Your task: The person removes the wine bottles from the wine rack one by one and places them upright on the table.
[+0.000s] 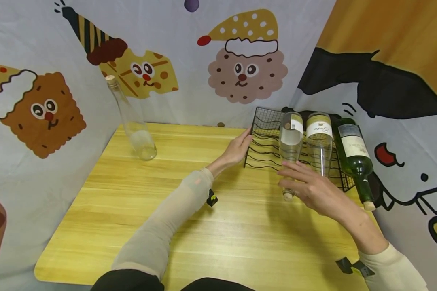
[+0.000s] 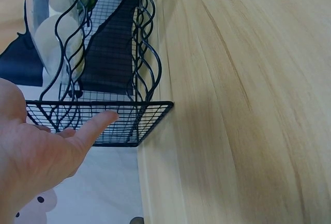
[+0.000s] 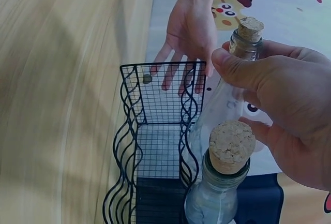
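Note:
A black wire rack (image 1: 271,119) with wavy bars stands at the table's right back corner. My left hand (image 1: 234,151) rests against its left mesh end, thumb and fingers fairly straight, as the left wrist view shows too. On the rack lie a clear bottle (image 1: 290,139), a second clear bottle (image 1: 319,143) and a green bottle (image 1: 354,147) side by side, all corked, necks toward me. My right hand (image 1: 318,194) holds the leftmost clear bottle by its neck (image 3: 243,48), thumb on one side and fingers on the other. Beside it shows the second bottle's cork (image 3: 231,144).
Another corked clear bottle (image 1: 132,125) stands upright at the table's left back. The wooden table (image 1: 131,226) meets a cartoon-printed cloth (image 1: 189,81) at the back and sides. The green bottle's neck overhangs the rack near the table's right edge.

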The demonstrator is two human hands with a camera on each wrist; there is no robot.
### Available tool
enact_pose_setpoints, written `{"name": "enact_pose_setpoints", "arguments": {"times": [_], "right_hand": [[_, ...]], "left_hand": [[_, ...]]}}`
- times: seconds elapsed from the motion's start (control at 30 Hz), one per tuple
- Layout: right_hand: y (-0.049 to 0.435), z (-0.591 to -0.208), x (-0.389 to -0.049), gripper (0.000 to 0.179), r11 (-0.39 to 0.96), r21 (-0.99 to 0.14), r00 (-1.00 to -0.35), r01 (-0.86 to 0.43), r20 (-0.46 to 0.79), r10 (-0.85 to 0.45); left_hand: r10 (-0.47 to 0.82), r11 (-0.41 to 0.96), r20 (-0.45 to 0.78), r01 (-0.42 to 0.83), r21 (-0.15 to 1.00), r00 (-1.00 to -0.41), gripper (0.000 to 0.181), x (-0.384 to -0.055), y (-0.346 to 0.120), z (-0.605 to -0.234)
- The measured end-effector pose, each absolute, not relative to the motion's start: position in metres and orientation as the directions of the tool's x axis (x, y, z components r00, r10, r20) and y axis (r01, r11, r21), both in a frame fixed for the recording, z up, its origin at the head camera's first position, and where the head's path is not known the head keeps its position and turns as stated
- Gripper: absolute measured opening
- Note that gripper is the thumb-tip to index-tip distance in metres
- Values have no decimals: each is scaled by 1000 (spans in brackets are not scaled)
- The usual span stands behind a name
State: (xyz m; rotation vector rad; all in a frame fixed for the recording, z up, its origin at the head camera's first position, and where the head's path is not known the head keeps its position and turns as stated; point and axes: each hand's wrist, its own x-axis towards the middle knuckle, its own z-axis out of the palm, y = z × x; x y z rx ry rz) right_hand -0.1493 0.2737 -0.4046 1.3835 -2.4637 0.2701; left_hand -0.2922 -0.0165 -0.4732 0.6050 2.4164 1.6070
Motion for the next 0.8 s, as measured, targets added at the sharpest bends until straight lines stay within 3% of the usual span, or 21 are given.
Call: {"name": "enact_pose_setpoints", "arguments": {"times": [0.3,0.67,0.8], "right_hand": [[276,-395,-147,83,533,-51,-513,-845,361,-779],[276,-384,-150,89,494,-87,-478,-865,441,-759],[276,-379,-154,91,454,-91,-438,-886,480,-760]], "left_hand": [[419,341,84,242,908,-904,64,-294,-16,-474],[419,353,71,235,906,-905,65,-293,-16,-473],[417,358,74,239,903,-906,65,-293,-16,-473]]}}
